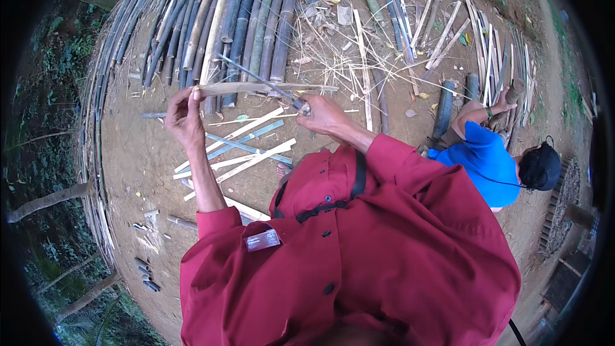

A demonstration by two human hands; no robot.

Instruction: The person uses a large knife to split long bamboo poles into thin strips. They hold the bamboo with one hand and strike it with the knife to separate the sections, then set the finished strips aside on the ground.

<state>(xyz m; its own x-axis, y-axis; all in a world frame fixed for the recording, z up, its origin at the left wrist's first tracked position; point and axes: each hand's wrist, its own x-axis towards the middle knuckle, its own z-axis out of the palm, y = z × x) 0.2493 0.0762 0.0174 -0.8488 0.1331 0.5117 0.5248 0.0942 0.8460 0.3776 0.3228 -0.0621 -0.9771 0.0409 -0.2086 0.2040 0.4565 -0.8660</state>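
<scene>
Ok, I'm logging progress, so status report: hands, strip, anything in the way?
Left hand pinching bamboo strip by one end. Right hand gripping knife, blade across strip. Nothing seen blocking hands; split pieces lie below.

Outdoor bamboo work yard, not a room. Bare dirt ground underfoot, no floor. Raw stock: long bamboo poles laid side by side, 10 to 12 o'clock. Thin shavings tangled on the dirt at 12 to 1. Split pale strips bunched at 2; more slats lying crossed near centre at 9. Short dark offcuts at 8. Hand work: long blade crossing a flat piece of bamboo, toward 11. Co-worker in blue shirt low to the ground at 3. Greenery and a tree trunk edge the site, 9 to 10.
</scene>
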